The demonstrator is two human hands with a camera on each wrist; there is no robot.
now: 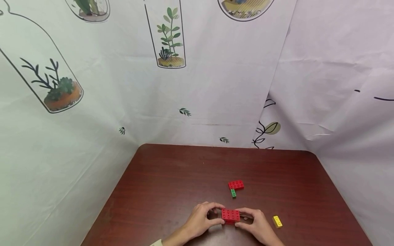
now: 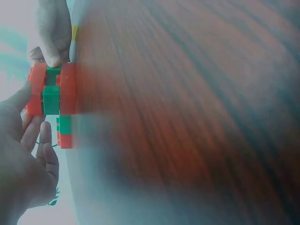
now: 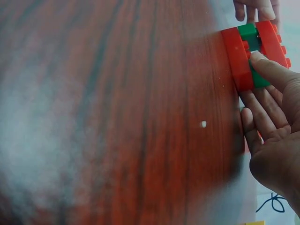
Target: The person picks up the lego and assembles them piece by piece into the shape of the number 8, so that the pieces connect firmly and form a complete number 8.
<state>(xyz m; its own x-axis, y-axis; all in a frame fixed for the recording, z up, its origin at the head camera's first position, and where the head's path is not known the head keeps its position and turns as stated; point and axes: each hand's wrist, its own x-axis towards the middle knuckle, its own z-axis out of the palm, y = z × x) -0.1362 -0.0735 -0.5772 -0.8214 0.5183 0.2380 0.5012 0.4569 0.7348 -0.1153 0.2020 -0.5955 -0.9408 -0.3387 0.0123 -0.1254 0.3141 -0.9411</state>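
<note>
The fingers of the left hand (image 1: pixel 201 218) and right hand (image 1: pixel 259 223) grip opposite ends of a red-and-green toy-brick stack (image 1: pixel 230 215) on the desk (image 1: pixel 172 177). Beyond the stack lie an eight-stud red brick (image 1: pixel 236 185) and two-stud green brick (image 1: pixel 233 193); to its right, a yellow brick (image 1: pixel 277 221).

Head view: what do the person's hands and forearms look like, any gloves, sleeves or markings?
The left hand and right hand are both ungloved, with no markings that I can make out. A pale, cream-coloured sleeve edges the left forearm; no sleeve shows on the right.
</note>
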